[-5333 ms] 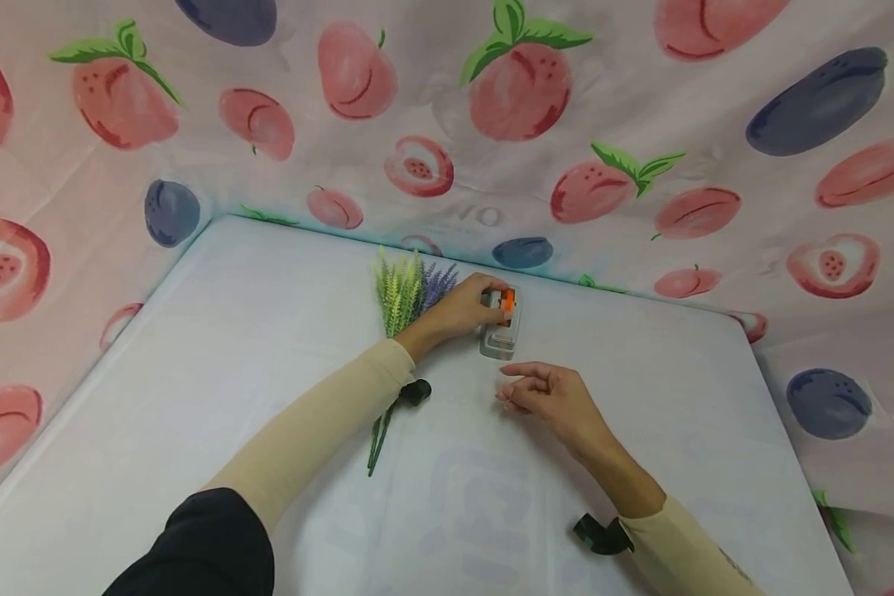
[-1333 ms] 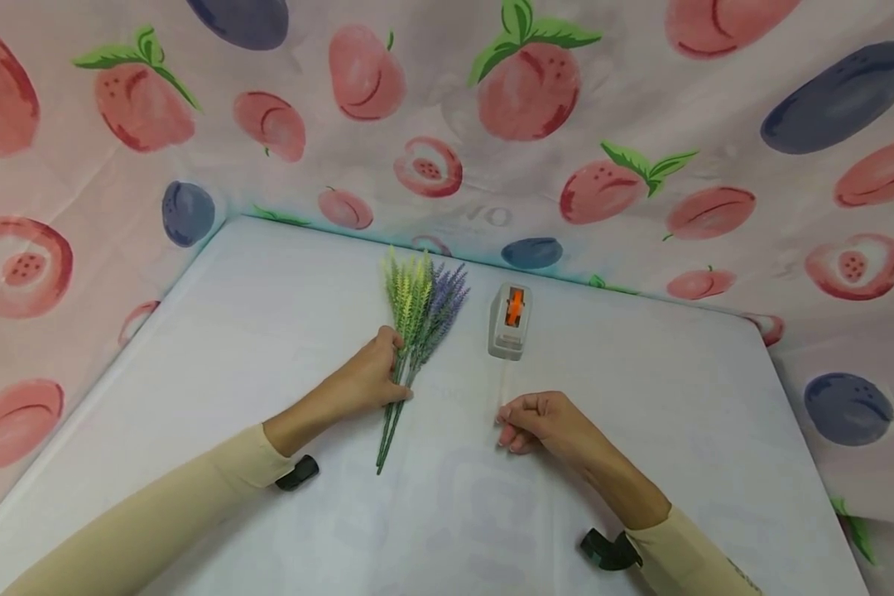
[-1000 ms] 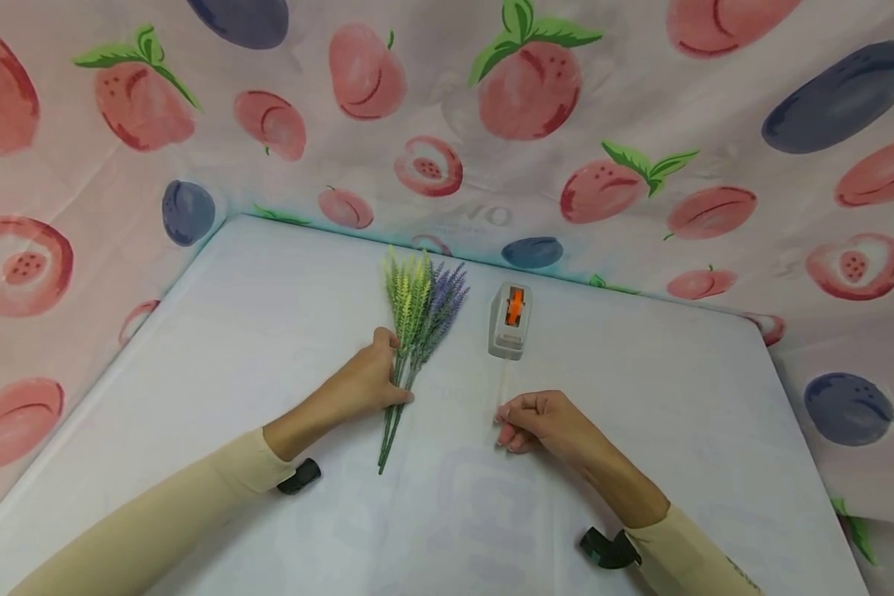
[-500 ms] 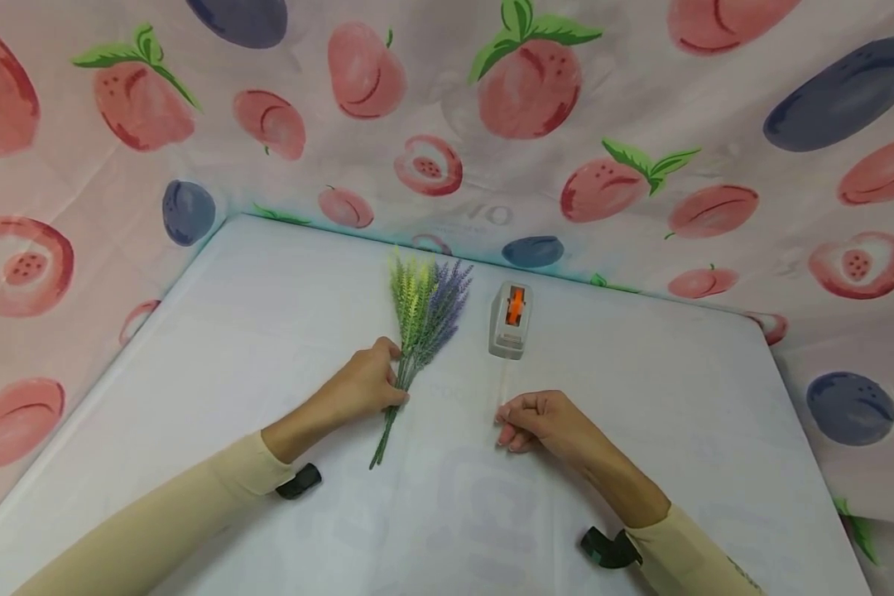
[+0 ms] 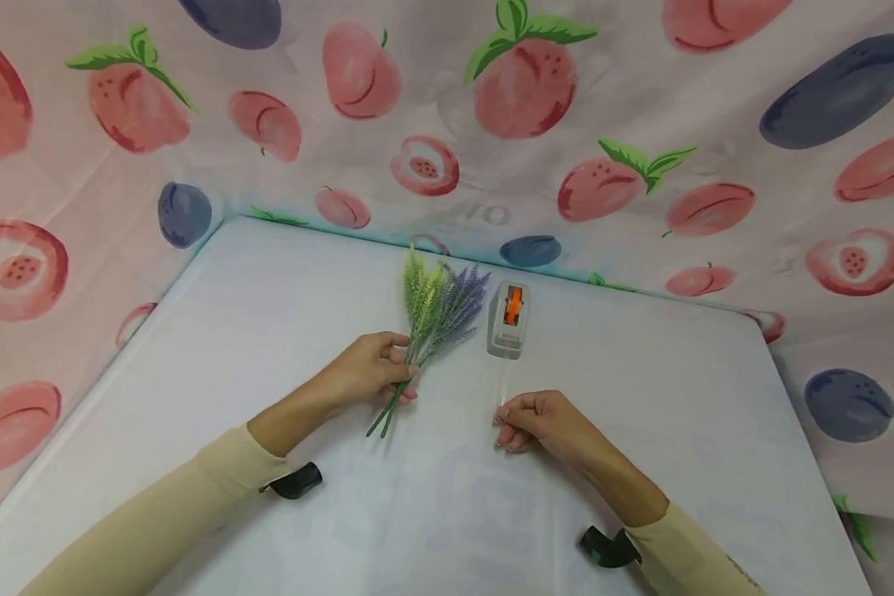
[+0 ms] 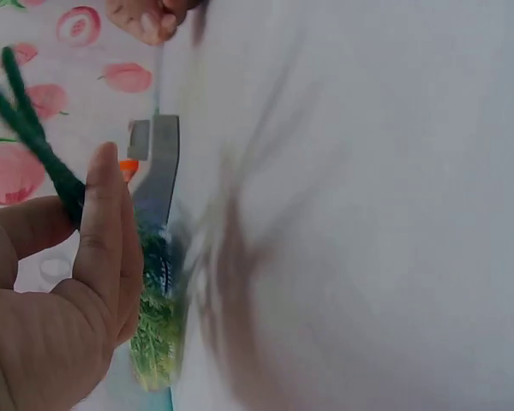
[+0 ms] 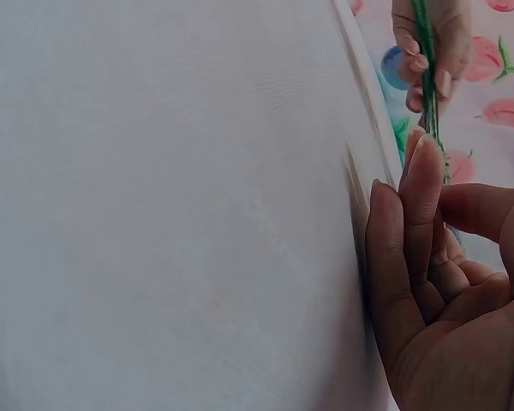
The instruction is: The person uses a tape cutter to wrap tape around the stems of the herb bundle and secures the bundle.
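Observation:
My left hand [image 5: 368, 368] pinches a bunch of artificial lavender [image 5: 441, 306], yellow-green and purple heads pointing to the back, by its green stems. In the left wrist view the stems [image 6: 41, 145] cross between thumb and fingers, raised over the table with a shadow beneath. A grey tape dispenser [image 5: 508, 323] with an orange reel stands just right of the flower heads. From its front a strip of clear tape [image 5: 502, 385] stretches to my right hand [image 5: 547, 422], whose thumb and finger pinch the end. The right wrist view shows that hand close over the tabletop.
The table has a white cover [image 5: 641, 414]. Behind and at the sides hangs a fruit-print curtain [image 5: 447, 108], meeting the table's back edge just beyond the flowers and dispenser. Dark wrist cameras [image 5: 609, 546] hang under both forearms.
My left hand has left the dispenser, taken hold of the lavender, lifted it and brought it rightward, the stems now crossed. Earlier my right hand drew the tape toward me; lately it stays still.

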### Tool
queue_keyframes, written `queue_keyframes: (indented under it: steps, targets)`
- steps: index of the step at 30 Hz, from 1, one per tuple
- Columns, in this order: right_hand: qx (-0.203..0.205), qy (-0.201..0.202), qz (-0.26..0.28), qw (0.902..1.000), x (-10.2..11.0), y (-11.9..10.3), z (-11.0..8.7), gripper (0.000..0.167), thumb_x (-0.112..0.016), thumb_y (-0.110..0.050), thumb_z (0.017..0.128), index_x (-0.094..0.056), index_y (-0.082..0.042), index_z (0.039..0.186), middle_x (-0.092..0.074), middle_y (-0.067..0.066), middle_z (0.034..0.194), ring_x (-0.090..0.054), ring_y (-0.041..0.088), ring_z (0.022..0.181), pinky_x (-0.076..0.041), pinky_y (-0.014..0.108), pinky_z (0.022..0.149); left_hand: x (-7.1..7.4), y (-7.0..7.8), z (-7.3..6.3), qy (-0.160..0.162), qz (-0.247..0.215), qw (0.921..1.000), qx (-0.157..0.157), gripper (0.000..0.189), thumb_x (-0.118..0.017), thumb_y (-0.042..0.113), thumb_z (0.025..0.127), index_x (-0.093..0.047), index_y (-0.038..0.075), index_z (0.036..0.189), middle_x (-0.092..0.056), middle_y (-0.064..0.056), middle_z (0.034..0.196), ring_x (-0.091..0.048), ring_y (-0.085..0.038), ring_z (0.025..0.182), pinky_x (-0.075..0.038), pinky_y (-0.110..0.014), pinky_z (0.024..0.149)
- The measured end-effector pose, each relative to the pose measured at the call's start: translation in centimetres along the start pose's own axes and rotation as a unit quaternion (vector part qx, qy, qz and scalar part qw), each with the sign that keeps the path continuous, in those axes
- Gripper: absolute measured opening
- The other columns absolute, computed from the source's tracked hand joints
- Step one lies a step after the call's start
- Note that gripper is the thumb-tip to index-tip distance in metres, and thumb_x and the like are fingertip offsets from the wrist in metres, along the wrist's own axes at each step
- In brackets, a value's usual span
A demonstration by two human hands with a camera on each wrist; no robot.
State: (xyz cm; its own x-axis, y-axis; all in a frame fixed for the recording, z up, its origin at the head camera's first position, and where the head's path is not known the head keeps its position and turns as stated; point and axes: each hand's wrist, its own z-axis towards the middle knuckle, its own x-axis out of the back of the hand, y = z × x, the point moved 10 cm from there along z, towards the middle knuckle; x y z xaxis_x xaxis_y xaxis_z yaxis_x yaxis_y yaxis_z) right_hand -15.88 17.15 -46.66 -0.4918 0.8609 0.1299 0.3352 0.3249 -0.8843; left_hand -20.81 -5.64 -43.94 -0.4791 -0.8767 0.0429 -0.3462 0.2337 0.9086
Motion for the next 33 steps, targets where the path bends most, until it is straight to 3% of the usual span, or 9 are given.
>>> queue_keyframes:
  steps: [4, 7, 13, 16, 21, 29, 33]
  targets:
    - [-0.003, 0.001, 0.005, 1.0, -0.1, 0.1, 0.1, 0.027, -0.06, -0.013, 0.103, -0.067, 0.012, 0.109, -0.073, 0.006, 0.08, -0.066, 0.009, 0.067, -0.059, 0.024, 0.068, -0.6, 0.2, -0.4, -0.035, -0.059, 0.9977, 0.004, 0.071, -0.058, 0.004, 0.103, -0.016, -0.004, 0.159, -0.062, -0.025, 0.134, -0.072, -0.029, 0.103, -0.058, -0.03, 0.081]
    - [-0.004, 0.002, 0.007, 1.0, -0.1, 0.1, 0.1, 0.027, -0.06, -0.013, 0.103, -0.067, 0.012, 0.109, -0.073, 0.006, 0.079, -0.066, 0.009, 0.067, -0.059, 0.024, 0.067, -1.4, 0.1, -1.0, -0.077, -0.092, 0.9928, 0.01, 0.075, -0.056, -0.001, 0.102, -0.009, -0.004, 0.16, -0.056, -0.027, 0.142, -0.068, -0.029, 0.112, -0.058, -0.033, 0.089]
    - [-0.006, -0.001, 0.003, 1.0, -0.1, 0.2, 0.1, 0.028, -0.06, -0.014, 0.103, -0.067, 0.012, 0.109, -0.073, 0.005, 0.079, -0.067, 0.009, 0.067, -0.059, 0.025, 0.068, -2.6, -0.4, -2.0, -0.135, -0.133, 0.9816, 0.024, 0.079, -0.053, -0.002, 0.102, -0.007, 0.012, 0.164, -0.049, -0.031, 0.144, -0.069, -0.026, 0.1, -0.058, -0.047, 0.09]
    - [-0.005, -0.002, 0.001, 1.0, -0.1, 0.2, 0.2, 0.028, -0.06, -0.015, 0.103, -0.067, 0.012, 0.109, -0.073, 0.005, 0.079, -0.067, 0.009, 0.068, -0.059, 0.025, 0.068, -2.9, 0.0, -2.3, -0.148, -0.136, 0.9796, 0.007, 0.078, -0.054, -0.001, 0.102, -0.012, 0.018, 0.164, -0.053, -0.03, 0.137, -0.069, -0.027, 0.097, -0.057, -0.05, 0.091]
    - [-0.003, 0.0, 0.0, 1.0, -0.1, 0.1, 0.2, 0.028, -0.06, -0.015, 0.103, -0.067, 0.012, 0.109, -0.073, 0.005, 0.079, -0.068, 0.009, 0.068, -0.059, 0.025, 0.068, -3.3, 1.2, -2.8, -0.159, -0.133, 0.9778, -0.033, 0.075, -0.055, -0.001, 0.102, -0.014, 0.016, 0.164, -0.059, -0.024, 0.13, -0.069, -0.026, 0.094, -0.057, -0.05, 0.09]
    - [-0.001, -0.002, -0.004, 1.0, -0.1, 0.0, 0.1, 0.029, -0.063, -0.018, 0.102, -0.068, 0.011, 0.107, -0.074, 0.006, 0.079, -0.068, 0.01, 0.068, -0.059, 0.026, 0.068, -4.0, 3.1, -3.4, -0.161, -0.119, 0.9762, -0.082, 0.066, -0.052, -0.001, 0.104, -0.021, 0.008, 0.161, -0.057, -0.02, 0.134, -0.068, -0.022, 0.092, -0.059, -0.044, 0.088]
    - [0.002, -0.002, -0.003, 1.0, -0.1, -0.2, 0.0, 0.029, -0.062, -0.017, 0.102, -0.067, 0.012, 0.108, -0.073, 0.007, 0.08, -0.068, 0.01, 0.068, -0.059, 0.026, 0.069, -4.1, 3.9, -3.0, -0.135, -0.129, 0.9776, -0.097, 0.056, -0.051, -0.002, 0.104, -0.034, 0.005, 0.157, -0.058, -0.02, 0.134, -0.068, -0.019, 0.09, -0.058, -0.035, 0.087]
